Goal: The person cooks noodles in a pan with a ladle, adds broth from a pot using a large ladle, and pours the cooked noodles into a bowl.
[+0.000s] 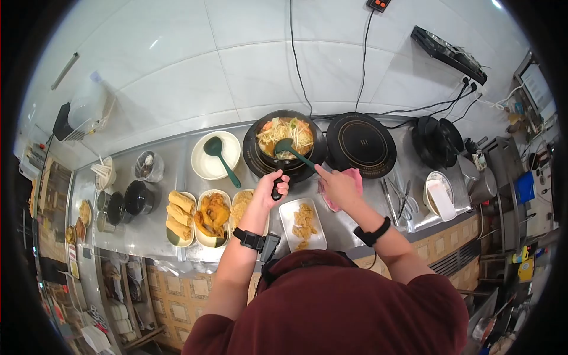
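My left hand [276,188] is wrapped round the black handle of a pan [261,155] on the left round cooktop. Noodles and vegetables in broth [294,131] fill the pan. In my right hand [339,186] is the handle of a dark green ladle [284,148], its bowl dipped into the food at the pan's middle. A pink cloth [357,177] lies under and beside my right hand. Nearest below my hands is a white tray [318,238] with fried pieces.
A second cooktop [362,144] stands to the right. To the left are a white bowl [201,167] with another green ladle [220,155], dishes of rolls [180,214] and fried food [212,216], and black pots [138,198]. Tongs [406,200] and a white container [441,199] lie right.
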The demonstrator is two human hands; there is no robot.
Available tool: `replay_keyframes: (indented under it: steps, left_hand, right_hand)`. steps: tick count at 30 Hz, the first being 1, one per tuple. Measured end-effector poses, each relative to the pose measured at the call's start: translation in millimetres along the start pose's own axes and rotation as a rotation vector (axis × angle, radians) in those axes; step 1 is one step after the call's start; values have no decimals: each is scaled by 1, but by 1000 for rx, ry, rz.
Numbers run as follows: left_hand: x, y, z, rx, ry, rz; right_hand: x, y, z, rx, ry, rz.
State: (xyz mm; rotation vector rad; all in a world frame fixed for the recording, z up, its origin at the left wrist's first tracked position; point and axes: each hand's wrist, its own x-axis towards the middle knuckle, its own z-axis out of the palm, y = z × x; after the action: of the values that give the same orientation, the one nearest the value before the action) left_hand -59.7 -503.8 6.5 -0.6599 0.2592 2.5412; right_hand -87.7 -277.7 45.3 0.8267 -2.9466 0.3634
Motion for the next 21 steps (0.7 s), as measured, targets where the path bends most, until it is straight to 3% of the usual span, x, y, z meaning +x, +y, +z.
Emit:
replay_keyframes:
  steps: [3,6,10,15,18,21]
  left_hand:
    - [-3,0,3,-18,-5,-46]
    - [-4,-2,5,58,45,38]
    - [-3,-1,3,0,5,-26]
    - [-5,-2,6,31,25,23]
    - [-3,-1,3,18,10,18]
    - [-1,-1,0,-1,-5,13]
  right_hand:
    - [27,-2,13,101,142,-38]
    - [44,-6,-14,316,185,56]
    - [68,-9,-10,281,238,146]
    - [78,-11,38,461,136,188]
    - [54,-20,22,490,101,74]
    - [24,-22,-2,468,10,127]
